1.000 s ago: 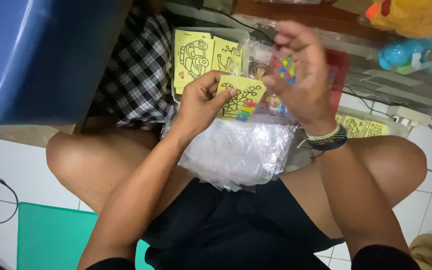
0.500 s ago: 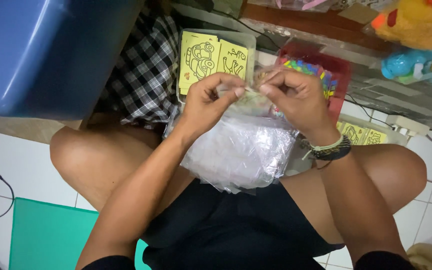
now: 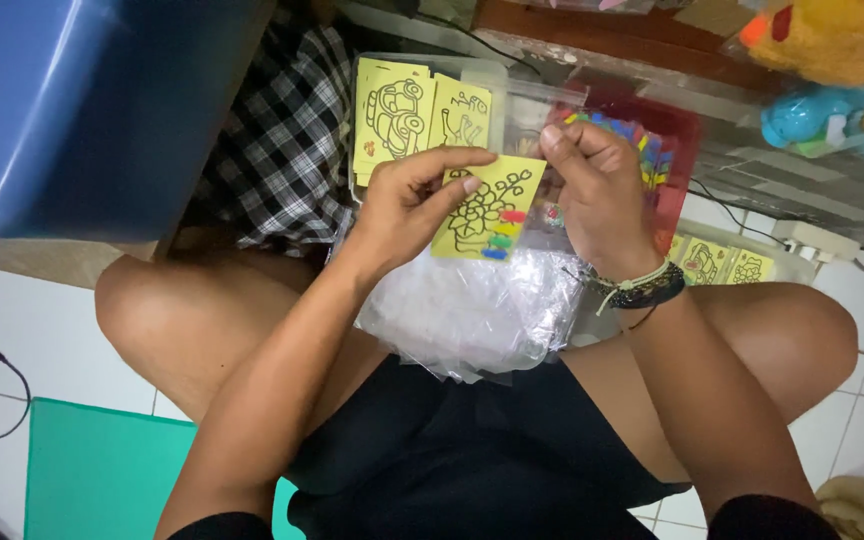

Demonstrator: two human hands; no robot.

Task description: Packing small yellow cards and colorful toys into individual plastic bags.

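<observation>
left hand (image 3: 407, 205) pinches yellow card (image 3: 487, 205) (colour sachets attached) | right hand (image 3: 597, 185) closed, contents unclear | clear bags (image 3: 472, 310) on lap

Card (image 3: 487, 205) between both hands, above bags (image 3: 472, 310) on lap; tub (image 3: 82, 110) left.

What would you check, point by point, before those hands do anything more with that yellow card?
1. Left hand grips the yellow picture card: ok.
2. Right hand pinches the card's upper right edge: ok.
3. Small coloured pieces at the card's lower right are in place: ok.
4. Pile of clear plastic bags rests on the lap below the card: ok.
5. Card already inside a clear bag: cannot tell.
</observation>
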